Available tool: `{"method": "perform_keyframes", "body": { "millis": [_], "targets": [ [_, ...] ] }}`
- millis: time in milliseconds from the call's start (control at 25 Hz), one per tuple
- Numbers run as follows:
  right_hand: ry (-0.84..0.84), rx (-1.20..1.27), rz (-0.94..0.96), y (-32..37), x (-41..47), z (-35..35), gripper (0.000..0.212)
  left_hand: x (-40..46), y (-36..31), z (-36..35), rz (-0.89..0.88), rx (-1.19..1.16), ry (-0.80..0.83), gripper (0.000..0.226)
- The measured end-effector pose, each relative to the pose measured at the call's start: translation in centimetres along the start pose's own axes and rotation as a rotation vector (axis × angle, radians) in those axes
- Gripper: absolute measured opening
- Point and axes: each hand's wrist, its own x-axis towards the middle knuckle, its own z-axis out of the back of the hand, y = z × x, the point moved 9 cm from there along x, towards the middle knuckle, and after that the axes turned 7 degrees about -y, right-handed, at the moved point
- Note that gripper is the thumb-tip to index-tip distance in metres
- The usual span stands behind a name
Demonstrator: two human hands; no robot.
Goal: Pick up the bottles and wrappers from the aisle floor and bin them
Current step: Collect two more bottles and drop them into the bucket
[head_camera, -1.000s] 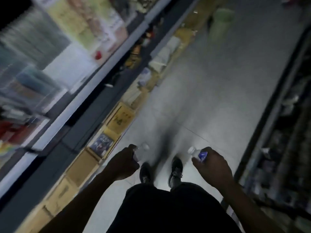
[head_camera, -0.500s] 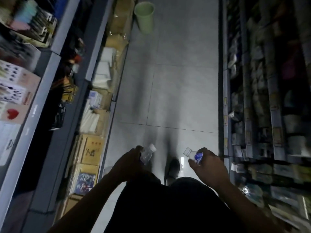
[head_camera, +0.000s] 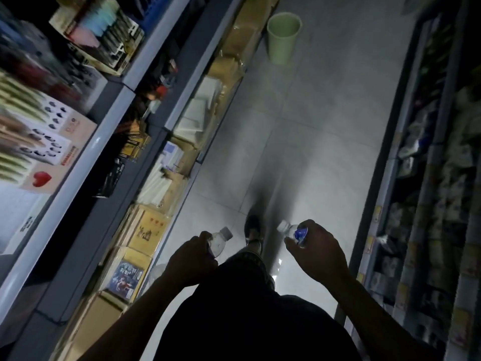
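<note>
I see left hand (head_camera: 191, 261) fingers gripping clear plastic bottle (head_camera: 218, 241) | right hand (head_camera: 318, 252) fingers gripping blue-labelled clear bottle (head_camera: 292, 231) | pale green round bin (head_camera: 282, 39) at floor's far end by left shelving

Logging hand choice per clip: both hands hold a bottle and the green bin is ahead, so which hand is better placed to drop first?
Left, probably. The green bin stands ahead against the left shelving, on the side of the left hand and its bottle. The right hand would have to reach across.
</note>
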Motion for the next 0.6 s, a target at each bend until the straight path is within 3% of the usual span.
{"method": "perform_keyframes", "body": {
  "millis": [160,360,600],
  "targets": [
    [-0.016,-0.001,-0.056,1.2,6.3,3.2,0.036,5.9,-6.1,7.0,-0.121,-0.066,-0.025,0.048],
    [-0.097,-0.013,-0.194,-1.5,11.5,7.9,0.035,14.3,-16.0,12.7,-0.283,0.028,0.013,0.056],
    [-0.159,0.062,-0.377,-6.6,17.7,14.4,0.051,24.1,-29.8,16.9,-0.459,0.129,0.02,0.048]
  ]
}}
